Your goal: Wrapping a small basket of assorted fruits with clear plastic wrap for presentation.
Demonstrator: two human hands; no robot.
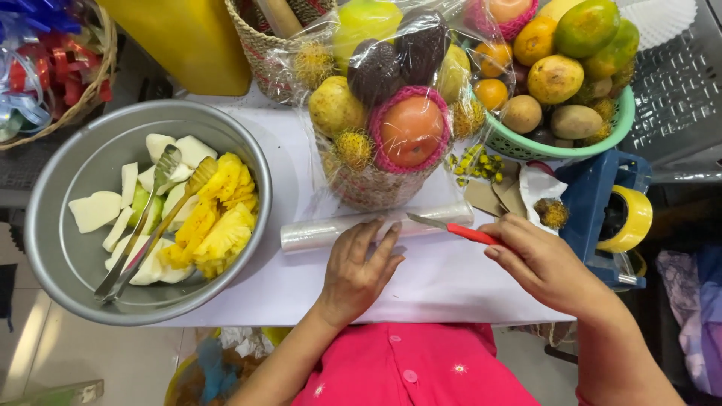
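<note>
Left hand (359, 267): flat on the white table top (444, 286), fingers together and stretched, tips touching a roll of clear cling film (331, 231) that lies crosswise. Grips nothing.

Right hand (543, 263): fingers pinched shut on the red handle of a small knife (451, 227). Thin metal blade points left, its tip over the right end of the roll.

Just behind the roll: woven fruit basket (380, 184), straw-coloured, wrapped in glossy crinkled clear film. Inside it a smooth orange fruit in a pink foam net, hairy rambutans, dark wrinkled avocados, yellowish pears.

Left: round dull-metal bowl (68, 248), hanging over the table edge. It holds pale white fruit slices, yellow ridged pineapple chunks (218, 218), and two forks (150, 225) leaning across the pile.

Right rear: green plastic basket (571, 150) heaped with oranges, mangoes and brown round fruit. Beside it a blue tape dispenser (594, 203) with a yellow roll, close to the right wrist. Loose rambutan (553, 213) on paper scraps between them.

Far left corner: wicker basket with shiny red and blue ribbon bows (45, 68).
</note>
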